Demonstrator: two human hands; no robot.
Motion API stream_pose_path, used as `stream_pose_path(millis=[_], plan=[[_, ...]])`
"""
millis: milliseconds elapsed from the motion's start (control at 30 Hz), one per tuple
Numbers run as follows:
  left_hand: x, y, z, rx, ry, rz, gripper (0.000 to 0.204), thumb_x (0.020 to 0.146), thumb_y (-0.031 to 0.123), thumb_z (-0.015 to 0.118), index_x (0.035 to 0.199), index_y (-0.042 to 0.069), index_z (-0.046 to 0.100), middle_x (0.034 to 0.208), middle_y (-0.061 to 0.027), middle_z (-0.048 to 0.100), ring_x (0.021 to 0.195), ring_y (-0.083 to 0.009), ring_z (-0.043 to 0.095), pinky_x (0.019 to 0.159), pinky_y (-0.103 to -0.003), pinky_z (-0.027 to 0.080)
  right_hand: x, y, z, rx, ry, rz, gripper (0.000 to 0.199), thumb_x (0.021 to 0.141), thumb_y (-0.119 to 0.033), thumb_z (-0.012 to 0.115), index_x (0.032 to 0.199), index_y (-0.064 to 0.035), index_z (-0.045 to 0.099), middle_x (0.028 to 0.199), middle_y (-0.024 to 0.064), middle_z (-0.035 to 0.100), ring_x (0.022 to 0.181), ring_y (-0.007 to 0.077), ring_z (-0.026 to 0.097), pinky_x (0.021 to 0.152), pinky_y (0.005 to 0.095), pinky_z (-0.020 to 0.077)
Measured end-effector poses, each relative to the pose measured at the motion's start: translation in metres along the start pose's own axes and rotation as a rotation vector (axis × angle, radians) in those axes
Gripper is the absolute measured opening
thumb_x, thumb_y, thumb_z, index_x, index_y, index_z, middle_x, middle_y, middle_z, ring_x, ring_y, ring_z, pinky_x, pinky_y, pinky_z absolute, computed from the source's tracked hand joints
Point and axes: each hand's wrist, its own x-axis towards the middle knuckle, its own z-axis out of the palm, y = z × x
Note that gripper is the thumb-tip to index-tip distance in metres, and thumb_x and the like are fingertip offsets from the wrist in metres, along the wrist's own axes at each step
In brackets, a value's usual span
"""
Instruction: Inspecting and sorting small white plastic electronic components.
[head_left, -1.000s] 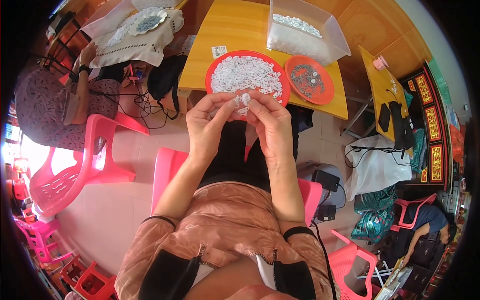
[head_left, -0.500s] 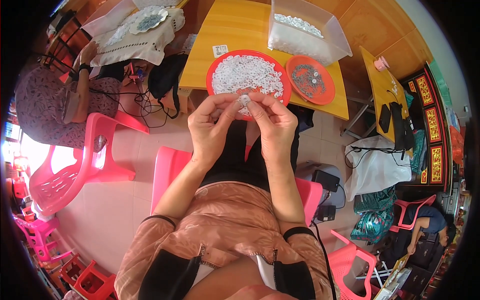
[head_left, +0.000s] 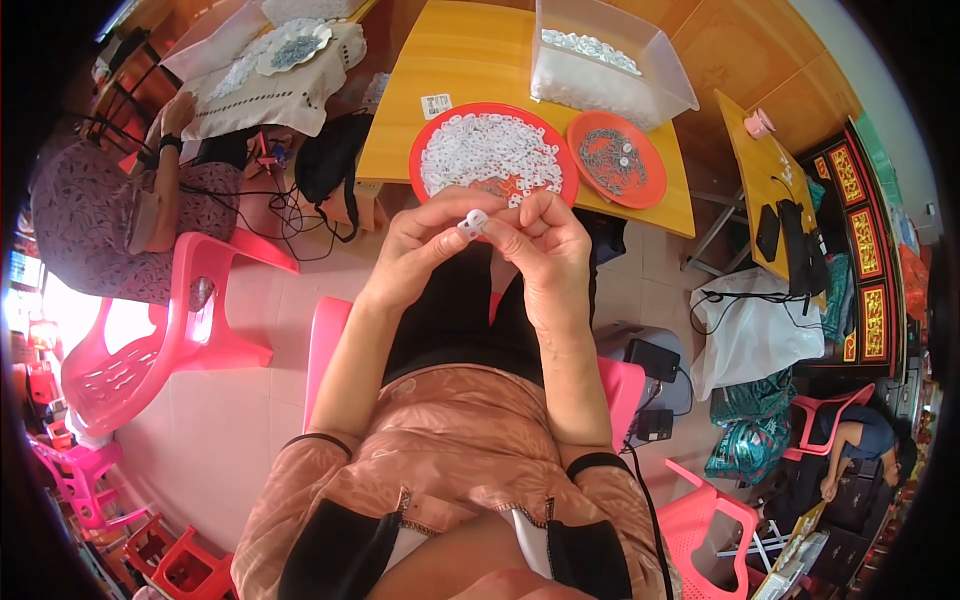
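Note:
A small white plastic piece with dark holes (head_left: 474, 222) is pinched between the thumb and index finger of my left hand (head_left: 408, 262). The thumb tip of my right hand (head_left: 553, 262) presses against the edge of that same piece, its other fingers curled in. Both hands are above my lap, at the near rim of a round red tray (head_left: 417, 150). Many similar white pieces (head_left: 488, 145) are heaped in the tray. To its right, an orange-red plate (head_left: 652, 165) carries small grey metal-looking parts (head_left: 610, 160) and a few white pieces.
The trays stand on a yellow wooden table (head_left: 440, 60) with a clear plastic bin (head_left: 610, 90) of white pieces. A co-worker (head_left: 120, 215) sits at another table on the left, beside a pink chair (head_left: 180, 320). Black cables (head_left: 265, 205) trail there. Another person (head_left: 850, 450) sits far right.
The white piece has tilted and moved slightly left and down, now showing its holes. My right index finger has drawn back from it, while the right thumb stays against it.

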Motion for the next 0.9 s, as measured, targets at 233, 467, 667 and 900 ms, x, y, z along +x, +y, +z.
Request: stream_pose_path(millis=[233, 467, 667, 900], plan=[[-0.003, -0.014, 0.001, 0.004, -0.012, 0.098, 0.029, 0.088, 0.021, 0.060, 0.109, 0.002, 0.063, 0.112, -0.0118, 0.060, 0.108, -0.0224, 0.053, 0.093, -0.035, 0.042, -0.002, -0.005, 0.000, 0.057, -0.044, 0.032, 0.029, 0.080, 0.005, 0.067, 0.077, -0.0087, 0.041, 0.084, 0.0093, 0.066, 0.081, 0.0100, 0.063, 0.071, 0.0189, 0.0492], [-0.003, -0.015, 0.012, 0.010, 0.099, 0.117, 0.032, 0.088, 0.025, 0.060, 0.108, 0.000, 0.063, 0.112, -0.0116, 0.059, 0.108, -0.0219, 0.053, 0.094, -0.036, 0.042, 0.000, 0.000, -0.002, 0.036, -0.014, 0.097, 0.015, 0.085, -0.004, 0.065, 0.084, -0.0055, 0.050, 0.079, 0.0041, 0.063, 0.066, 0.0048, 0.054, 0.059, 0.0166, 0.0415], [-0.006, -0.019, 0.014, -0.007, 0.177, 0.080, 0.040, 0.089, 0.034, 0.059, 0.109, 0.000, 0.061, 0.118, -0.0128, 0.055, 0.113, -0.0234, 0.049, 0.097, -0.038, 0.037, -0.001, 0.000, -0.001, -0.162, -0.147, 0.149, 0.016, 0.091, -0.018, 0.058, 0.088, -0.0027, 0.061, 0.073, -0.0002, 0.059, 0.058, 0.0036, 0.044, 0.052, 0.0165, 0.0326], [-0.002, -0.003, 0.020, -0.082, 0.144, -0.028, 0.047, 0.087, 0.039, 0.061, 0.112, 0.000, 0.059, 0.113, -0.0114, 0.058, 0.106, -0.0194, 0.053, 0.094, -0.034, 0.039, -0.001, -0.002, -0.001, -0.110, -0.081, 0.182, 0.020, 0.092, -0.021, 0.056, 0.085, -0.0031, 0.063, 0.068, -0.0022, 0.053, 0.055, 0.0033, 0.040, 0.050, 0.0191, 0.0299]])
